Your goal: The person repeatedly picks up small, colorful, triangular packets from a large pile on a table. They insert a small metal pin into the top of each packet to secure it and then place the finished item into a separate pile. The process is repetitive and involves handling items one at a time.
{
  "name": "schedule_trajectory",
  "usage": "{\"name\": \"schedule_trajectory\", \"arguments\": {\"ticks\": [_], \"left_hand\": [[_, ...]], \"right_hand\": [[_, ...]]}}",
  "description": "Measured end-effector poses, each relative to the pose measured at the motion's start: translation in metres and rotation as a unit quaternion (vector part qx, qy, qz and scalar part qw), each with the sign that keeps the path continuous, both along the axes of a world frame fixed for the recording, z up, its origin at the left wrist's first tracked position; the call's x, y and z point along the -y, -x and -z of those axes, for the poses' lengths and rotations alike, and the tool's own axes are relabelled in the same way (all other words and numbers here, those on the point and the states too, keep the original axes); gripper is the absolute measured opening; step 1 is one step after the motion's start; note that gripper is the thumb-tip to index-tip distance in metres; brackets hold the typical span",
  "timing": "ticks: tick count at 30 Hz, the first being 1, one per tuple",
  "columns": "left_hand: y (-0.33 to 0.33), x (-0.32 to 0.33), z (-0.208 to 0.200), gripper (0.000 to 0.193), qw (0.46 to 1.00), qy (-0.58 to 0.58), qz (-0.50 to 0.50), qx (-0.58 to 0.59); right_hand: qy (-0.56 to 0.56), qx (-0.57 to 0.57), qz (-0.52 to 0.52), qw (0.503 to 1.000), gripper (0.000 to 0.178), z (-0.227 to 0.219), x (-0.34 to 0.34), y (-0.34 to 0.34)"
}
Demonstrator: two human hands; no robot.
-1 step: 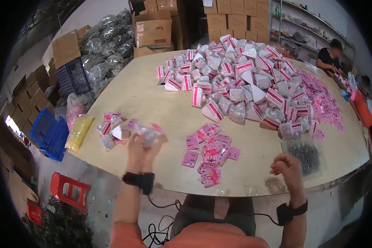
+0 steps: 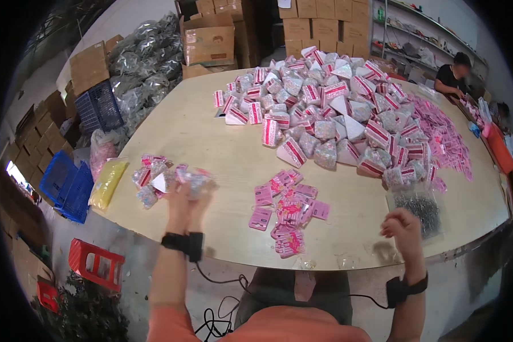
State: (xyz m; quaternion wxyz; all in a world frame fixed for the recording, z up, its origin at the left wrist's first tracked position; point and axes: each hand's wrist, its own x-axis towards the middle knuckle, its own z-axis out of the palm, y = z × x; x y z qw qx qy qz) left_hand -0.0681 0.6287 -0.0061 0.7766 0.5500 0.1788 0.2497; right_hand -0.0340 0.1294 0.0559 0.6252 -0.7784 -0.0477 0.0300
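Observation:
Blurred by motion, a small clear bag of beads with a pink header card (image 2: 199, 180) is in the fingers of my left hand (image 2: 182, 205). Just left of it lies a small cluster of similar filled bags (image 2: 157, 181). My right hand (image 2: 403, 227) hovers over the right of the table, its fingers curled closed; whatever they pinch, if anything, is hidden. Beside that hand stands a shallow clear tray (image 2: 436, 231) of small dark pieces. Loose pink printed cards (image 2: 290, 211) lie overlapping between my two hands.
A large heap of filled bags (image 2: 319, 114) covers the table's far middle, with pink cards (image 2: 442, 139) spread along its right. A yellow packet (image 2: 108, 182) lies at the left edge. Blue crates (image 2: 68, 185) and a red stool (image 2: 96, 263) are left. A person (image 2: 453, 80) sits far right.
My left hand has shifted left with the bag, closer to the small cluster. My right hand has moved slightly right, still curled.

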Motion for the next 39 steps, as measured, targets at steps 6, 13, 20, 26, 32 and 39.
{"name": "schedule_trajectory", "arguments": {"ticks": [6,13,20,26,32,39], "left_hand": [[0.003,-0.052,0.021,0.036,0.927,-0.339,-0.154,-0.042],[0.016,0.119,-0.006,0.042,0.845,-0.479,0.128,-0.200],[0.010,0.155,0.003,0.057,0.730,-0.629,0.102,-0.247],[0.016,0.139,-0.007,0.059,0.805,-0.540,0.110,-0.220],[0.023,0.125,-0.021,0.044,0.943,-0.239,0.186,-0.136],[0.033,0.152,-0.037,0.032,0.953,-0.042,0.288,-0.084]], "right_hand": [[0.244,0.051,0.083,0.965,0.011,0.031,0.085,-0.042],[0.472,0.105,0.051,0.874,0.016,0.043,0.080,-0.046],[0.503,0.126,0.027,0.855,0.013,0.059,0.094,-0.058],[0.411,0.122,0.063,0.901,0.009,0.036,0.096,-0.053],[0.370,0.117,0.069,0.919,0.015,0.022,0.107,-0.053],[0.393,0.168,0.046,0.903,0.020,0.039,0.118,-0.058]]}}
